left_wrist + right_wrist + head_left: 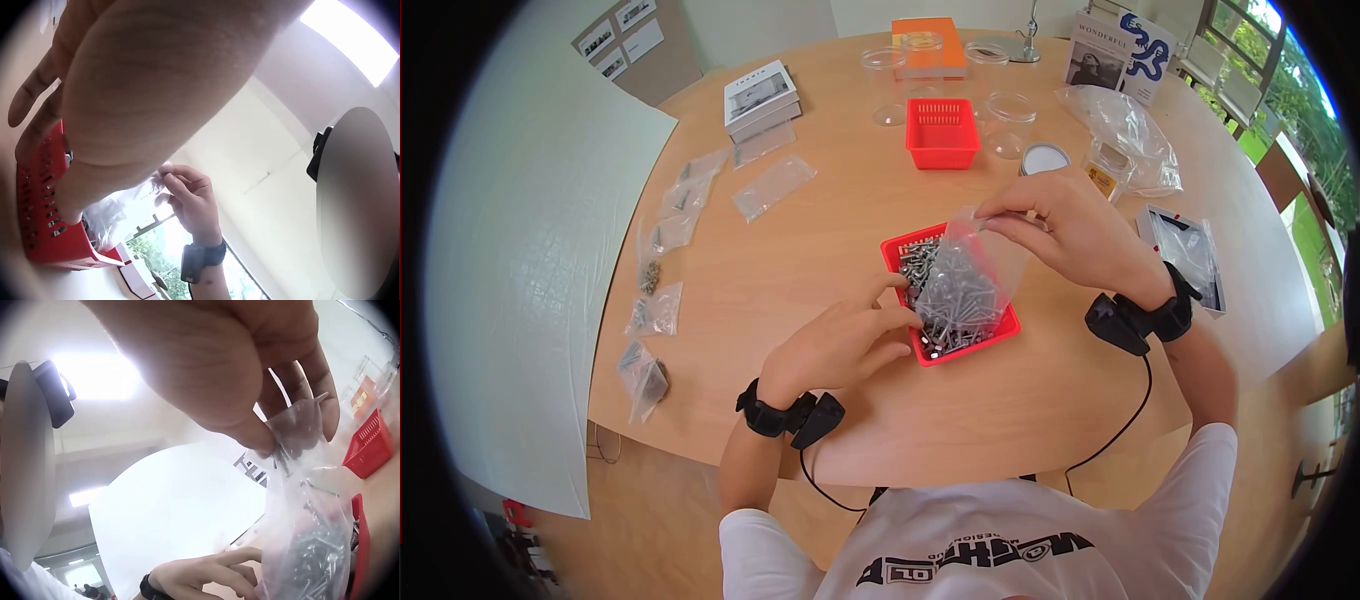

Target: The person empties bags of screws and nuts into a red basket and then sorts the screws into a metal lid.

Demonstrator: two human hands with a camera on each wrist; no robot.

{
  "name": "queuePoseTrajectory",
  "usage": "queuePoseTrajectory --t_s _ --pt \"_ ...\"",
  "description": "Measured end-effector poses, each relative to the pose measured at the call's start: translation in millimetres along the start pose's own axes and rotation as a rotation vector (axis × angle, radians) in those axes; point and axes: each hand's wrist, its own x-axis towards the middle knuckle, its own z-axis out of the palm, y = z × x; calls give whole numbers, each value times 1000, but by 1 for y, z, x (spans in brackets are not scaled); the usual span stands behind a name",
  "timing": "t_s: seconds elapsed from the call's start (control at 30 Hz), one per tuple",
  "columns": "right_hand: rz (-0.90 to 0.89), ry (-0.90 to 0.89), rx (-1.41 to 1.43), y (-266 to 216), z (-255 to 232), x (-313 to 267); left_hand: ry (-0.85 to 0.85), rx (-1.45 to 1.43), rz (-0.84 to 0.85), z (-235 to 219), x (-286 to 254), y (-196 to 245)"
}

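My right hand (1095, 232) pinches the top edge of a clear plastic bag (962, 285) between thumb and fingers. Several silvery screws (319, 559) fill the bag's lower part, which lies over a red basket (1012, 326). Loose screws and bolts (917, 262) show in that basket beside and below the bag. At the basket's left side is my left hand (835, 345), its fingers spread and loosely bent, fingertips right at the rim. The left wrist view shows those fingers along the slotted red wall (44, 206).
A second red basket (942, 148) stands farther back among clear jars (885, 85). Small bags of hardware (643, 378) line the left side; flat bags (774, 188) lie beyond. To the right are a crumpled plastic bag (1135, 140) and an open box (1185, 255).
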Motion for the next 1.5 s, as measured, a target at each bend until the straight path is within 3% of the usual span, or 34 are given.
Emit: queuePoseTrajectory --t_s 0.1,0.2,0.3,0.4,0.5,0.6,0.7,0.8,0.9,1.1,1.2,1.3,1.5 --pt "-71 6 22 -8 2 7 -22 -111 -67 -9 2 5" --pt "-6 -34 78 -19 -2 14 -18 -188 -117 -11 4 -2" --pt "-16 15 51 -25 -2 16 122 -216 -222 -12 13 7" --pt "17 -31 92 -27 -3 17 283 -208 -176 -14 27 8" --pt "17 9 182 -24 1 14 476 -459 -61 -12 42 8" --pt "-15 69 123 -18 3 10 427 -636 66 -7 55 -14" --pt "82 150 175 -16 -2 4 518 -817 125 -6 61 -6" --pt "379 25 314 -5 -12 -5 644 -908 87 -2 64 -1" --pt "320 170 353 -2 -6 -7 691 -823 69 -7 68 7" --pt "270 266 455 -3 1 -4 855 -783 72 -16 70 12" --pt "258 456 587 -8 12 1 963 -808 101 -14 76 17" --pt "350 259 757 -4 22 -1 998 -930 108 -15 80 24" --pt "332 457 774 15 29 -6 1017 -901 111 -22 69 6"
